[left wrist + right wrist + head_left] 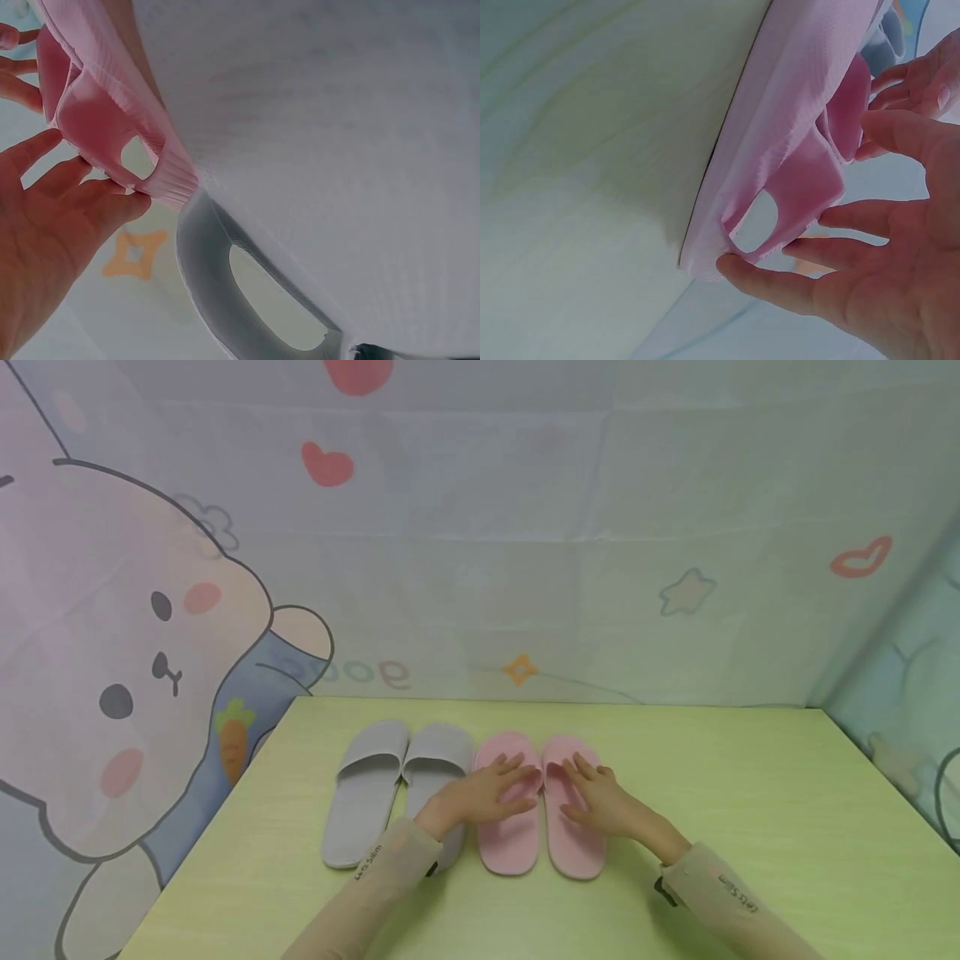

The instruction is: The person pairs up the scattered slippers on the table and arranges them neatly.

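Note:
Two pink slippers lie side by side on the table, toes pointing away. Over the left pink slipper my left hand is spread, its fingertips at the edge of the strap. My right hand is over the right pink slipper, with its fingers fanned out at that strap. Both hands have fairly straight fingers, and neither grips anything. To the left lies a pair of grey slippers; my left wrist and sleeve cover part of the right grey slipper, while the left grey slipper shows whole.
The pale yellow-green table extends to both sides of the slippers. Behind it hangs a cloth backdrop printed with a cartoon animal, hearts and a star. Another printed cloth stands along the right edge.

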A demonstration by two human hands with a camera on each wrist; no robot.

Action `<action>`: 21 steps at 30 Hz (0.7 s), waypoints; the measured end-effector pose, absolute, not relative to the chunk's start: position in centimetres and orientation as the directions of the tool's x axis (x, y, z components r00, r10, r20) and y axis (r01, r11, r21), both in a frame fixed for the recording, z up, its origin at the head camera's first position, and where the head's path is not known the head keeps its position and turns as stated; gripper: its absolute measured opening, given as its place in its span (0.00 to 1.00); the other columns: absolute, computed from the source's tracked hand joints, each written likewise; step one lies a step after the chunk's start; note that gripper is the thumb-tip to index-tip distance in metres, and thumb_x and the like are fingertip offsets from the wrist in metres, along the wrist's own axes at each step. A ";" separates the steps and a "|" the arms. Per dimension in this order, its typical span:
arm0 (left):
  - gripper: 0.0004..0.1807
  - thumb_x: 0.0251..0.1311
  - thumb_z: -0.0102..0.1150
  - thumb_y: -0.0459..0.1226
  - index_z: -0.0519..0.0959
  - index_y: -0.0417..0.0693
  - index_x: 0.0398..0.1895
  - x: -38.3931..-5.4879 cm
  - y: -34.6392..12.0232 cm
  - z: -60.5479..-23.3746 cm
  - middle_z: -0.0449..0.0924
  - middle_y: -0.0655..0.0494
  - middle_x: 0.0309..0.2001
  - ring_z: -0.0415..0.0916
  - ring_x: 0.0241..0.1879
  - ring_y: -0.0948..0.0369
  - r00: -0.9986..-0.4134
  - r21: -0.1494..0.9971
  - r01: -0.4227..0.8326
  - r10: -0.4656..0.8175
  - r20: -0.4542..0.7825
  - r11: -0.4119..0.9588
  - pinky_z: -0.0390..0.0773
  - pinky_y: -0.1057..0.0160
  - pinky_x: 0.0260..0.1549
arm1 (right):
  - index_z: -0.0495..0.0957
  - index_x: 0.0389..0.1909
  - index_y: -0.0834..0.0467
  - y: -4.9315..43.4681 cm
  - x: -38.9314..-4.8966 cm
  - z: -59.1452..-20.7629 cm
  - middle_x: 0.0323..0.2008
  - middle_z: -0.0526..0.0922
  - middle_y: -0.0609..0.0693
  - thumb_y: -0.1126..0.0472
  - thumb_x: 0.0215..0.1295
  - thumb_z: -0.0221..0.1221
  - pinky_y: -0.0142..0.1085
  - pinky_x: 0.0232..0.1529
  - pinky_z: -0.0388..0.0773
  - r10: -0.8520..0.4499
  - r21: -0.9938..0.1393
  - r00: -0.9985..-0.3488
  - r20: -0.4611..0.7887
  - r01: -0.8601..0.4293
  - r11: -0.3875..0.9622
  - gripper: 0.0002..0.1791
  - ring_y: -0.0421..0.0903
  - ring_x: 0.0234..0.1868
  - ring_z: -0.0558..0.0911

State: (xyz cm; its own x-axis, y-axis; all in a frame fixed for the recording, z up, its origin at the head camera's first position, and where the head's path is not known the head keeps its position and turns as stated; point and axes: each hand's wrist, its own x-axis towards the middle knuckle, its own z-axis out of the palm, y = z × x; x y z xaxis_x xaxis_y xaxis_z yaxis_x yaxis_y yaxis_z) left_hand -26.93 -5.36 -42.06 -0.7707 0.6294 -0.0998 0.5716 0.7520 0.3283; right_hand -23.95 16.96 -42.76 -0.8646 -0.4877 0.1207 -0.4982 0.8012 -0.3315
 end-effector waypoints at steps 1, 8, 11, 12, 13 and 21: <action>0.34 0.59 0.36 0.62 0.53 0.61 0.68 -26.9 -5.3 -42.0 0.46 0.55 0.70 0.45 0.69 0.49 -0.772 0.327 0.570 0.628 -0.101 0.754 0.59 0.44 0.59 | 0.56 0.61 0.72 17.0 -24.0 -42.8 0.62 0.53 0.74 0.56 0.59 0.55 0.62 0.60 0.51 -0.492 -0.333 -0.862 0.121 -0.502 0.798 0.35 0.69 0.62 0.59; 0.34 0.60 0.35 0.61 0.52 0.62 0.68 -26.9 -5.3 -42.1 0.44 0.56 0.70 0.43 0.69 0.49 -0.772 0.336 0.563 0.625 -0.112 0.755 0.58 0.45 0.60 | 0.54 0.63 0.71 17.8 -24.3 -43.3 0.63 0.51 0.73 0.56 0.60 0.54 0.61 0.62 0.47 -0.514 -0.348 -0.850 0.112 -0.518 0.781 0.36 0.69 0.63 0.56; 0.34 0.60 0.34 0.61 0.52 0.62 0.68 -26.8 -5.3 -42.2 0.44 0.56 0.71 0.43 0.69 0.49 -0.772 0.336 0.564 0.626 -0.110 0.754 0.57 0.44 0.61 | 0.54 0.63 0.71 18.1 -24.4 -43.3 0.63 0.51 0.74 0.56 0.60 0.54 0.62 0.62 0.46 -0.524 -0.359 -0.844 0.112 -0.526 0.771 0.36 0.69 0.63 0.55; 0.34 0.60 0.34 0.62 0.51 0.62 0.68 -26.8 -5.4 -42.2 0.44 0.57 0.71 0.42 0.69 0.50 -0.772 0.336 0.564 0.626 -0.110 0.754 0.57 0.44 0.61 | 0.53 0.63 0.71 18.1 -24.3 -43.3 0.63 0.50 0.73 0.56 0.60 0.54 0.61 0.62 0.46 -0.526 -0.361 -0.842 0.114 -0.529 0.768 0.36 0.69 0.63 0.55; 0.34 0.60 0.34 0.62 0.51 0.62 0.68 -26.7 -5.4 -42.2 0.43 0.57 0.71 0.42 0.69 0.50 -0.772 0.338 0.564 0.627 -0.110 0.754 0.57 0.44 0.61 | 0.53 0.63 0.71 18.1 -24.3 -43.3 0.64 0.50 0.73 0.56 0.60 0.54 0.61 0.62 0.46 -0.527 -0.368 -0.842 0.115 -0.528 0.765 0.36 0.70 0.63 0.54; 0.34 0.61 0.34 0.61 0.51 0.60 0.68 -26.3 -5.7 -41.9 0.43 0.58 0.71 0.42 0.70 0.51 -0.772 0.346 0.567 0.629 -0.094 0.748 0.57 0.44 0.61 | 0.53 0.64 0.69 18.4 -24.2 -43.4 0.64 0.49 0.72 0.56 0.60 0.54 0.60 0.63 0.45 -0.529 -0.386 -0.839 0.127 -0.533 0.753 0.36 0.69 0.64 0.53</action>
State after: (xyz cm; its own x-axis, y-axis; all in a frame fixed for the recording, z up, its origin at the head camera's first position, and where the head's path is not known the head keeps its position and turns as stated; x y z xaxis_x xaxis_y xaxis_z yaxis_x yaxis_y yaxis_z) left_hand -26.29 -5.66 -41.95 -0.7718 0.6288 -0.0944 0.5666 0.7476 0.3465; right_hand -24.16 18.44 -43.41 -0.8391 -0.5289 0.1271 -0.5329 0.7527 -0.3865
